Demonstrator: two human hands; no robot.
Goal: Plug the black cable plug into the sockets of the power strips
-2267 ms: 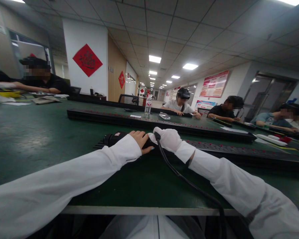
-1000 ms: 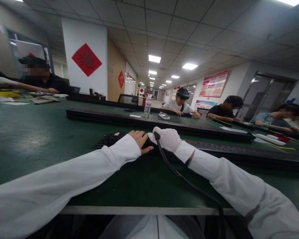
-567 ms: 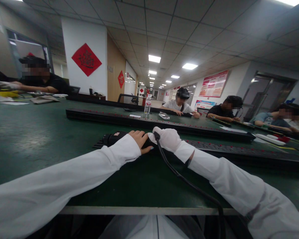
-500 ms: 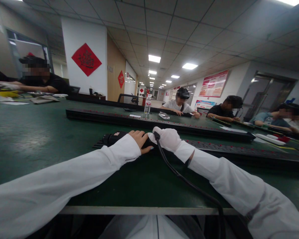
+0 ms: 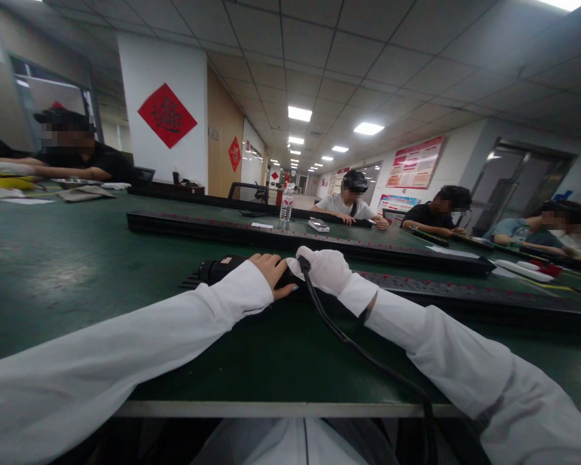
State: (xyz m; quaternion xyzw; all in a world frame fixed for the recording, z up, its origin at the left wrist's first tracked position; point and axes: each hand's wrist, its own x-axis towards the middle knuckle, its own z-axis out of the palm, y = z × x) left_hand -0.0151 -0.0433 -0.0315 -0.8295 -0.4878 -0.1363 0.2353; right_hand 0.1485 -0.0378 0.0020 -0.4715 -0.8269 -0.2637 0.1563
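Note:
A long black power strip (image 5: 465, 298) with red switches lies across the green table in front of me. My bare left hand (image 5: 274, 274) rests on its left end (image 5: 220, 268), fingers curled over it and pressing it down. Right beside it, my white-gloved right hand (image 5: 326, 268) is closed on a black tool whose tip is hidden under the fist. A thick black cable (image 5: 348, 342) runs from that fist back over the table edge toward me. Both sleeves are white.
A second long black strip (image 5: 198, 226) lies parallel farther back, with a water bottle (image 5: 286, 205) behind it. Other people sit at the left (image 5: 72, 158) and at the far right (image 5: 351, 203). The table's metal front edge (image 5: 281, 409) is close to my body.

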